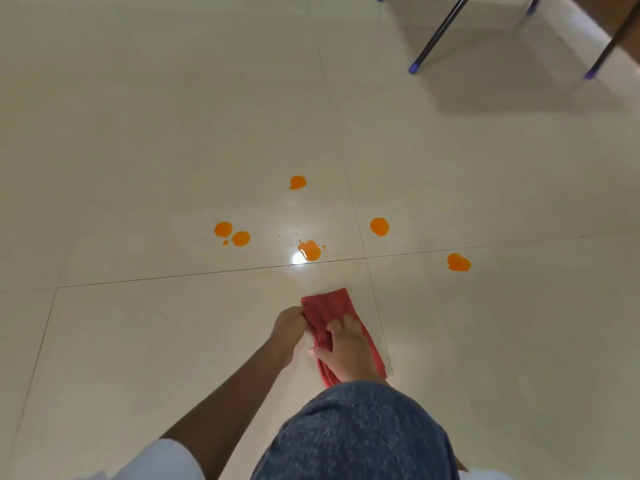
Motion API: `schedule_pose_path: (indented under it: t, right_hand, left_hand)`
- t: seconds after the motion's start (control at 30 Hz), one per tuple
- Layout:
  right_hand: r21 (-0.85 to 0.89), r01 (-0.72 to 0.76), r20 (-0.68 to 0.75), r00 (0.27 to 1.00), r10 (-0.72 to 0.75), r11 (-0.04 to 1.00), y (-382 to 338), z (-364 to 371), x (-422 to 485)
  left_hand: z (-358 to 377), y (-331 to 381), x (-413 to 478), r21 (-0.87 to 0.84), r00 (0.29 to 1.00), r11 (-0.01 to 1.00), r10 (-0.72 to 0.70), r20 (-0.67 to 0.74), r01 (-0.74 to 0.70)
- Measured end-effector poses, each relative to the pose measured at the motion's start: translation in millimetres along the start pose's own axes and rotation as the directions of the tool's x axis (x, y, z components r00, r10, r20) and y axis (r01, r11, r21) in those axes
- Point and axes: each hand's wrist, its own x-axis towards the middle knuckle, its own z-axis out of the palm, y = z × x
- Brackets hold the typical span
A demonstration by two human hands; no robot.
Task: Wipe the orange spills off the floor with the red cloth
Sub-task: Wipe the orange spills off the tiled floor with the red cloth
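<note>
The red cloth (328,304) lies bunched on the pale tiled floor just in front of my knee. My left hand (288,328) pinches its left edge, fingers closed on the fabric. My right hand (347,351) presses palm-down on the middle of the cloth, thumb out to the left, with its wrist hidden behind my knee. Several orange spills lie beyond the cloth, apart from it: the nearest one (309,250) straight ahead, a pair at the left (231,233), one further off (298,182), one to the right (379,226) and one at the far right (459,262).
My knee in grey fabric (356,434) fills the bottom centre. Dark furniture legs with blue caps (414,67) (590,76) stand at the top right, beside a brown wooden piece (623,19). A bright light reflection (298,258) sits by the nearest spill.
</note>
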Motion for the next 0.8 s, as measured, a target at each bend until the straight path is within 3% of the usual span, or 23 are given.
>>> schedule_pose_path:
  t: [0.1, 0.2, 0.23, 0.3, 0.37, 0.47, 0.57, 0.67, 0.8]
  right_hand:
    - [0.059, -0.038, -0.029, 0.999, 0.040, 0.998, -1, 3, 16]
    - [0.284, -0.111, 0.000, 0.993, 0.115, 0.952, 2, -5, 22]
    - [0.440, -0.162, 0.029, 0.986, 0.166, 0.884, 6, -11, 22]
    - [0.710, -0.282, 0.129, 0.953, 0.274, 0.645, 15, -24, 20]
    - [0.793, -0.329, 0.187, 0.933, 0.309, 0.513, 25, -38, 21]
    - [0.788, -0.313, 0.136, 0.928, 0.347, 0.530, 38, -57, 24]
    - [0.796, -0.248, 0.043, 0.933, 0.357, 0.553, 55, -92, 18]
    - [0.826, -0.096, -0.047, 0.970, 0.238, 0.555, 58, -147, 8]
    - [0.779, 0.155, -0.206, 0.979, 0.014, 0.607, 44, -220, -16]
  left_hand:
    - [-12, -5, 6, -0.103, 0.997, 0.995, -0.011, 0.077, 0.019]
    - [-17, -12, 11, -0.137, 0.992, 0.990, 0.002, 0.129, 0.016]
    - [-16, -14, 12, -0.153, 0.992, 0.988, -0.005, 0.126, 0.025]
    - [-13, -14, 14, -0.176, 0.994, 0.983, -0.024, 0.103, 0.043]
    - [-10, -10, 16, -0.131, 0.995, 0.990, -0.032, 0.097, 0.045]
    - [-6, -5, 17, 0.056, 0.996, 0.995, 0.085, -0.014, -0.084]
    - [0, 4, 14, 0.136, 0.975, 0.974, 0.196, -0.102, -0.182]
    - [8, 25, 16, -0.005, 0.986, 0.992, 0.130, 0.103, -0.130]
    - [25, 70, 6, -0.301, 0.899, 0.950, 0.060, 0.433, 0.081]
